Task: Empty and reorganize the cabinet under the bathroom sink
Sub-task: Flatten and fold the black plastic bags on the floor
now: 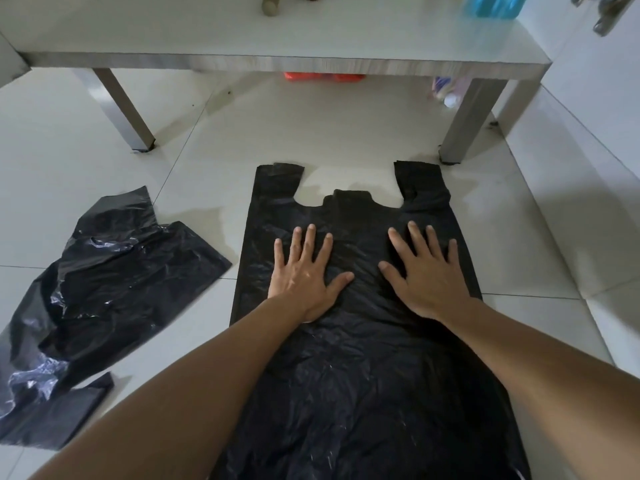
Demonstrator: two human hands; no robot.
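on the floor tiles point(540, 237), both hands point(304, 271) flat on black bag point(363, 375)

I see thin black plastic in the flat bag point(363, 358), crinkled and faintly shiny. The crumpled bag point(104, 278) beside it is glossier, catching white highlights. The floor point(554, 237) is smooth, glazed pale tile. The tabletop point(242, 32) looks smooth and matt, its edge wood-grained.

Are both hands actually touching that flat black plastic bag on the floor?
Touching. The head view shows the left hand and right hand pressed palm-down, fingers spread, on the flat black plastic bag.
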